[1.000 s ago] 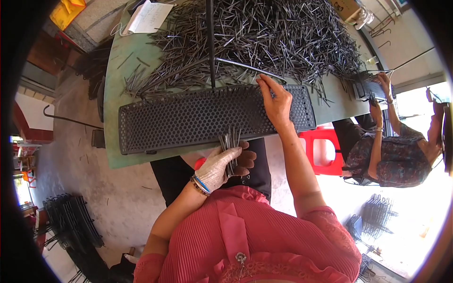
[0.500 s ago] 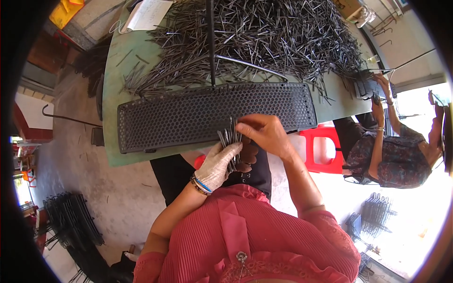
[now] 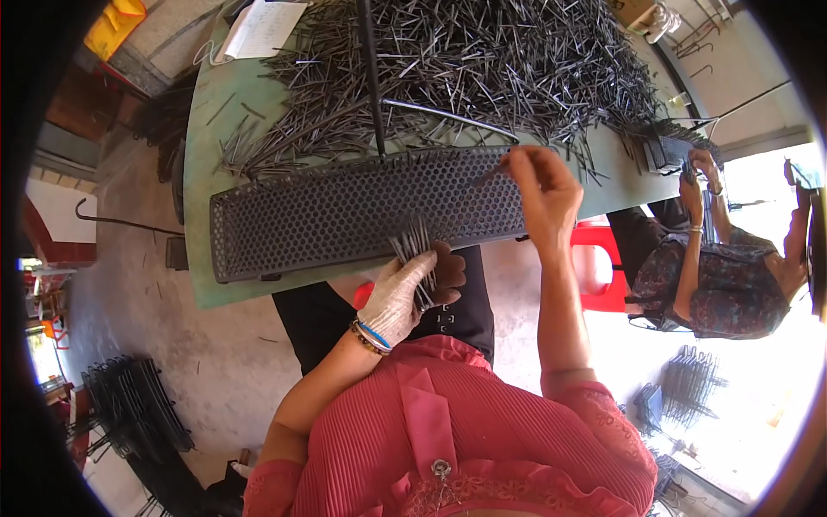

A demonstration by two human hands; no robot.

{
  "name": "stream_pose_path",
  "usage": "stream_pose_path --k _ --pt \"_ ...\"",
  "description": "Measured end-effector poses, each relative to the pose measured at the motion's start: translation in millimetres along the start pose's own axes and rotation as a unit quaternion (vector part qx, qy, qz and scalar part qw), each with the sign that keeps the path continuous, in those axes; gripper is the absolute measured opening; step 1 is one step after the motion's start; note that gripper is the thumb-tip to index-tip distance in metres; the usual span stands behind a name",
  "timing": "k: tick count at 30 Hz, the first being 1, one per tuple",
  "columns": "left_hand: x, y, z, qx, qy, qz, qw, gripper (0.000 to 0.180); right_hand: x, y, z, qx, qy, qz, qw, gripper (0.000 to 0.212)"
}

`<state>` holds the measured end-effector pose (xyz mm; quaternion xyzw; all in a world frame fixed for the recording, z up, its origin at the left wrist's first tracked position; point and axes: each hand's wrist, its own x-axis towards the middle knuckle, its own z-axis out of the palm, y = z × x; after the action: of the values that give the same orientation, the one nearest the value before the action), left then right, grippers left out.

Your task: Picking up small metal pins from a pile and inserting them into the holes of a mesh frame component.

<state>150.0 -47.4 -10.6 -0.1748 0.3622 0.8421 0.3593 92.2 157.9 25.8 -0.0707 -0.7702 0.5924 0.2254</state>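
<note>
My left hand [image 3: 398,289], in a white glove with a brown palm, is closed around a bundle of thin dark metal strips [image 3: 413,241] near the front edge of a black perforated metal rack [image 3: 319,217]. Bare and raised over the rack's right end, my right hand [image 3: 549,196] pinches one thin dark strip [image 3: 489,177] between thumb and fingertips. The rack is long and tray-like, lying on the green tabletop [image 3: 215,159]. An upright black rod [image 3: 370,77] rises from its back side. Whether the strip touches the rack I cannot tell.
A large heap of similar strips [image 3: 500,69] covers the table's far part. Paper sheets [image 3: 265,30] lie at the far left corner. On the right a co-worker [image 3: 719,280] handles dark strips near a red plastic stool [image 3: 594,267]. Black wire racks [image 3: 138,405] stand on the floor at left.
My right hand has moved away from the bundle, up and to the right, carrying a strip over the rack. My left hand stays about where it was, holding the bundle.
</note>
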Motion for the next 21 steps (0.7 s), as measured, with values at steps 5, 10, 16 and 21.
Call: stream_pose_path --k 5,10,16,21 --pt "2.3 -4.3 -1.6 0.009 -0.013 -0.054 0.998 0.024 33.2 19.9 8.1 -0.125 0.056 -0.097 0.986 0.016" --pt "0.3 1.5 -0.7 0.018 -0.022 -0.054 0.998 0.022 36.9 36.3 18.5 -0.137 0.034 -0.115 0.983 0.015" --pt "0.7 2.8 -2.8 0.011 -0.027 -0.058 0.998 0.023 40.8 42.3 28.0 -0.163 -0.03 -0.208 0.964 0.011" --pt "-2.0 1.0 -4.2 0.019 -0.029 -0.065 0.997 0.025 39.9 45.3 24.4 -0.166 -0.081 -0.222 0.957 0.011"
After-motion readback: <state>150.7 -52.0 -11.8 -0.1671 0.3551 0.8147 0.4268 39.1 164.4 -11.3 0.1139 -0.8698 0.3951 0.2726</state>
